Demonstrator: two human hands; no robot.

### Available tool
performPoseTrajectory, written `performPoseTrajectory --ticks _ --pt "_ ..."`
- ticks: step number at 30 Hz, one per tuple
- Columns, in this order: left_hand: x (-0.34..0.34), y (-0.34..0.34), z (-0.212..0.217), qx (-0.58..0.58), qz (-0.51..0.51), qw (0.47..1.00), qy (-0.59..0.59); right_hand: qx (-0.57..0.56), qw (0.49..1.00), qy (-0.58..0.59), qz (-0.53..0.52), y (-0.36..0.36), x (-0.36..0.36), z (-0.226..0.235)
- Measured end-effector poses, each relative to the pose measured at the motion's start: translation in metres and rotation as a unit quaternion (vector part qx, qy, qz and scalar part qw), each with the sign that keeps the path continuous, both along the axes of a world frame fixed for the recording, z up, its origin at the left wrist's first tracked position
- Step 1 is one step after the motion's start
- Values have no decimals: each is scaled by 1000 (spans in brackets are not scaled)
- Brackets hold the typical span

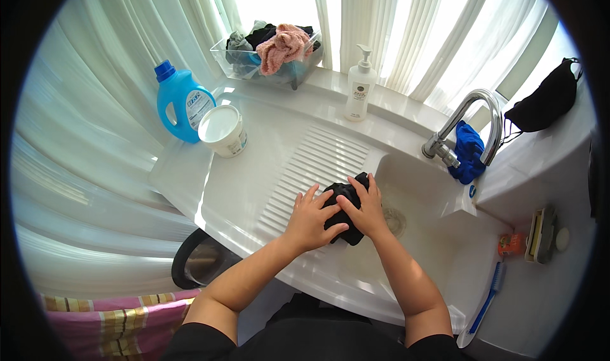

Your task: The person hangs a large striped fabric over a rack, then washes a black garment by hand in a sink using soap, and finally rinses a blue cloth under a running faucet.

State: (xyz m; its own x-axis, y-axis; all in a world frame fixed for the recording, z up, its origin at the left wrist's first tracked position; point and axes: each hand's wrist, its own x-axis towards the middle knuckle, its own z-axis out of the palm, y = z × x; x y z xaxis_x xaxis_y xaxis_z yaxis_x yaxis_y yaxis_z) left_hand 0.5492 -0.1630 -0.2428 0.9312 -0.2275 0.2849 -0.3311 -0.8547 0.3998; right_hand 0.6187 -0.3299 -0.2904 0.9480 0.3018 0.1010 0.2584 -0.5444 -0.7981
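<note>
As I check the scene remotely through the head camera, I record a bunched black cloth (338, 218) at the lower right end of the ridged washboard (324, 151), beside the edge of the basin (438, 253). The left hand (309, 222) lies over the near left part of it, its grip apart, with the fingers spread and the tips on the fabric. The right hand (367, 215) covers the far right part, thumb laid across the top; its finger undersides are hidden, so I cannot tell whether that grip is clamped on the fabric. On the white counter (244, 196), left of the ridges, I note a white tub (222, 132) standing just beside a blue jug (183, 103) with a darker blue cap. Along the back ledge I find a white pump bottle (360, 93) upright and, farther left, a clear bin (236, 65) heaped with fabrics, a pink cloth (284, 46) among them. Right of the basin's far corner I log a chrome faucet (438, 147), a blue cloth (469, 151) behind its spout, and a blue brush (487, 304) along the right side.
</note>
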Motion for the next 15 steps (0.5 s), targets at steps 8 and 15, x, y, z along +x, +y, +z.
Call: performPoseTrajectory --ticks 8,15 --pt "69 135 37 -706 459 539 3 82 975 -166 121 28 -4 39" --pt "98 198 2 -755 461 466 -3 8 961 -252 117 53 5 47"
